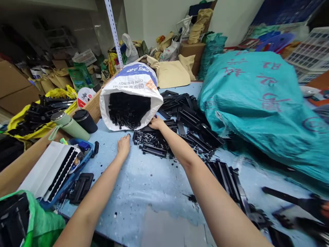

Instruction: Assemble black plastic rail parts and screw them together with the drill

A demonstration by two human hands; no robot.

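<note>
A white-and-blue woven sack (130, 84) lies on its side with its mouth towards me, full of small black plastic parts (128, 111). My right hand (157, 122) is at the lower right of the sack's mouth, fingers closed around its rim and partly hidden. On the tabletop just in front of the mouth rests my left hand (124, 145), fingers curled in. A dark spot shows at its fingertip; what it holds, if anything, is unclear. Beside my right forearm, black plastic strips (190, 116) are heaped, with loose metal screws (149, 138) among black pieces nearer me.
A big teal sack (254, 96) takes up the table's right side. At left stand a green bottle (70, 125), a black cup (85, 120) and a blue basket (77, 171). Another person's hand (325, 209) with a dark tool shows blurred at the right edge.
</note>
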